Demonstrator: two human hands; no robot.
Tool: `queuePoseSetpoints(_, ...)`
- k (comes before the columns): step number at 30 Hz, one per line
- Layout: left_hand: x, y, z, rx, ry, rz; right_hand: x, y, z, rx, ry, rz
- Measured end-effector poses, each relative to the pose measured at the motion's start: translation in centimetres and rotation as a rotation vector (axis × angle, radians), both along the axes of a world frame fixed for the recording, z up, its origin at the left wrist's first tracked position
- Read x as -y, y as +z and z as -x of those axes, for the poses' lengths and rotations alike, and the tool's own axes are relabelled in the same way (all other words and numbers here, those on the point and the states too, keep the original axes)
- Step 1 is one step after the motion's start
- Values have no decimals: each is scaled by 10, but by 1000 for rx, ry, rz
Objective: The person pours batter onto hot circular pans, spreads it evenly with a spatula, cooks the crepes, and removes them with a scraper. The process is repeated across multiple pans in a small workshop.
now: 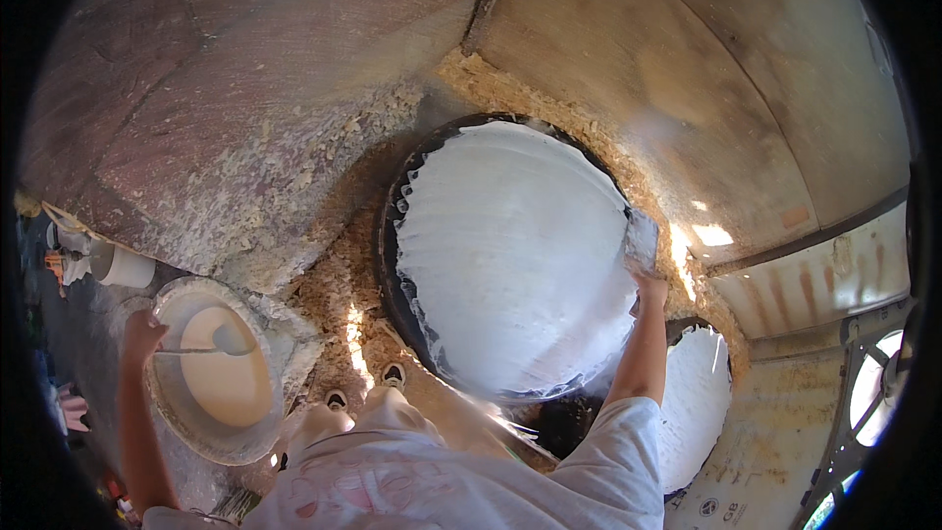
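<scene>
A large round griddle with a black rim holds a broad white layer of batter (515,258) with a ragged edge. On its right side, my right hand (649,288) grips a flat, whitened scraper (642,239), whose blade lies at the layer's edge. To the left, my left hand (146,337) is closed around the handle of a ladle (234,338), its bowl over a wide basin (165,412) of creamy liquid batter (224,368). A second, smaller round griddle covered in white (695,405) lies to the lower right, partly hidden by my right arm.
Stained metal sheets (662,73) stand as walls behind the large griddle, with crusted yellowish residue (508,85) along their foot. A white bucket (129,265) is beyond the basin at the left. A dark opening (563,423) lies below the large griddle, near my body.
</scene>
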State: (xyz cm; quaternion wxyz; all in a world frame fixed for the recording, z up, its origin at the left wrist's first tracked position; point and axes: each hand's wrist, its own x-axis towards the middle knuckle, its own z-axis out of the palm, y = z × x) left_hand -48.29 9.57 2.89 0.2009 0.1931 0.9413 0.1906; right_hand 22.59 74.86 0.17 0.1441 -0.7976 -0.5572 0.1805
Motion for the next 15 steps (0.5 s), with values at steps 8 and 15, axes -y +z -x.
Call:
queuePoseSetpoints(8,32,-10,1,45,57,36,-53,-13,66,64,20,-39)
queuePoseSetpoints(15,18,1,-11,-97,49,219,-82,-4,277,428,786,-155)
